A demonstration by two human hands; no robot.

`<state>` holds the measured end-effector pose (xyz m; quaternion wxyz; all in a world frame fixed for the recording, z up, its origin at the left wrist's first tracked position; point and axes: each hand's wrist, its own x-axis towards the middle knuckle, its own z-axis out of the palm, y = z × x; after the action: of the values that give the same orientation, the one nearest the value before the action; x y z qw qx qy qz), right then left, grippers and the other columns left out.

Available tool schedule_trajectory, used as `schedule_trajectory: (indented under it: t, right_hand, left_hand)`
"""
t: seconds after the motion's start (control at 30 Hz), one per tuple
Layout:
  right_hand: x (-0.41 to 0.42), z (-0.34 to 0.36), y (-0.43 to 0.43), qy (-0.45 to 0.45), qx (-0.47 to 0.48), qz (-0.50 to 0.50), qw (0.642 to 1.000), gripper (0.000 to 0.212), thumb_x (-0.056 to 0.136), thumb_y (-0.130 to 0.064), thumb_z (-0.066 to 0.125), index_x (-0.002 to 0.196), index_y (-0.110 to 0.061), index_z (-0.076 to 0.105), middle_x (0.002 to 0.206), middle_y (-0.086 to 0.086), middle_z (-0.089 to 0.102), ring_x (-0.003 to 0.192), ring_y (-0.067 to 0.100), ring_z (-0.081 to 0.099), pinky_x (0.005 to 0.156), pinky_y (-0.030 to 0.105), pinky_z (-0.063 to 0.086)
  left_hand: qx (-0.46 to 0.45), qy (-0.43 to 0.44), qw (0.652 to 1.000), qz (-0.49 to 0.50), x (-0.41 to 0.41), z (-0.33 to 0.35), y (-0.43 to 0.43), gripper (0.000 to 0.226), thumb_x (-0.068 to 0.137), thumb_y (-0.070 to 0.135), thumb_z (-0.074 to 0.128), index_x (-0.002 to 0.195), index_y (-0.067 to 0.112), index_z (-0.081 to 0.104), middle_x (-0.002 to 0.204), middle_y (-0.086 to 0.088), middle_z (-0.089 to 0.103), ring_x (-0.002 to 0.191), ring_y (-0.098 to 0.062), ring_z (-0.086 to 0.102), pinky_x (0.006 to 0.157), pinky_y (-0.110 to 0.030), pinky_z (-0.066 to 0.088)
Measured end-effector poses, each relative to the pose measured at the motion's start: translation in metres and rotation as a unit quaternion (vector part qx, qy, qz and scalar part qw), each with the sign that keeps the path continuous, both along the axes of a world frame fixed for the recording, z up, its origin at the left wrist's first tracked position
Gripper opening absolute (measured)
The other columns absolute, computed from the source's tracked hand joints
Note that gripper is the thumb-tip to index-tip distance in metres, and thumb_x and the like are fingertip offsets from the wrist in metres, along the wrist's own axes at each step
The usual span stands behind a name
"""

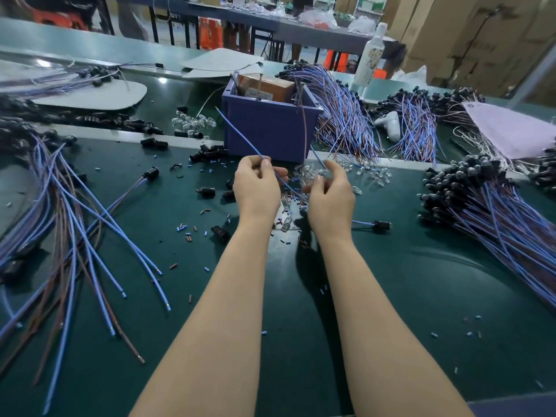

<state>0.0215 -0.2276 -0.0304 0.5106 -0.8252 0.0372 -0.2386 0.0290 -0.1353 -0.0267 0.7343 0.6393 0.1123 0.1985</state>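
One white label on the brown cardboard box [267,85] inside the blue plastic bin [270,130] is too small to read. The left hand [257,185] pinches a thin blue wire [240,135] just above the dark green table mat [391,281]. The right hand [331,197] curls at the wire's lower end; its hold is blurred. Clear glass bulbs [373,176] and bundled blue-and-brown socket leads [511,233] surround them, with stacked cardboard cartons [451,31] behind.

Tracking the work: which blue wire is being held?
The wire pinched in the left hand, slanting up across the bin; the rest lie on the table.
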Motion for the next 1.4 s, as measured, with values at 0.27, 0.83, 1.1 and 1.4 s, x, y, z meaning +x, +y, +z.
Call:
schedule_trajectory:
  t: [0.27,0.83,1.1,1.4]
  right_hand:
    - [-0.004,0.000,0.009,0.018,-0.048,0.067,0.996,0.027,0.095,-0.012,0.051,0.120,-0.007,0.060,0.096,0.007,0.067,0.093,0.022,0.060,0.082,0.026,0.040]
    - [0.001,0.001,0.011,0.005,0.063,0.021,0.998,0.025,0.102,-0.017,0.034,0.103,-0.013,0.058,0.074,0.005,0.058,0.076,0.028,0.056,0.084,0.052,0.049]
    - [-0.004,0.002,0.015,0.013,0.020,0.021,0.999,0.039,0.096,-0.008,0.036,0.133,-0.011,0.049,0.094,0.014,0.065,0.090,0.036,0.063,0.086,0.049,0.048]
    - [0.000,-0.001,0.013,0.056,0.076,-0.010,0.995,0.039,0.095,-0.010,0.034,0.133,-0.011,0.046,0.096,0.024,0.067,0.090,0.039,0.062,0.086,0.051,0.048]
  left_hand:
    - [0.041,-0.008,0.999,-0.021,-0.001,-0.003,-0.001,0.012,0.098,0.010,0.043,0.094,0.014,0.054,0.070,0.003,0.064,0.075,-0.017,0.065,0.085,-0.038,0.054]
    - [0.190,-0.075,0.979,0.007,-0.009,-0.001,-0.009,0.009,0.098,0.013,0.045,0.093,0.016,0.052,0.067,0.013,0.060,0.068,-0.010,0.062,0.064,-0.016,0.046]
    - [0.169,-0.048,0.984,0.012,-0.008,-0.001,-0.006,0.010,0.098,0.013,0.044,0.095,0.015,0.053,0.067,0.012,0.061,0.070,-0.010,0.061,0.065,-0.013,0.045]
    - [0.164,-0.040,0.986,0.009,-0.007,-0.003,-0.005,0.010,0.098,0.013,0.044,0.094,0.016,0.052,0.066,0.013,0.061,0.067,-0.004,0.060,0.064,-0.012,0.044]
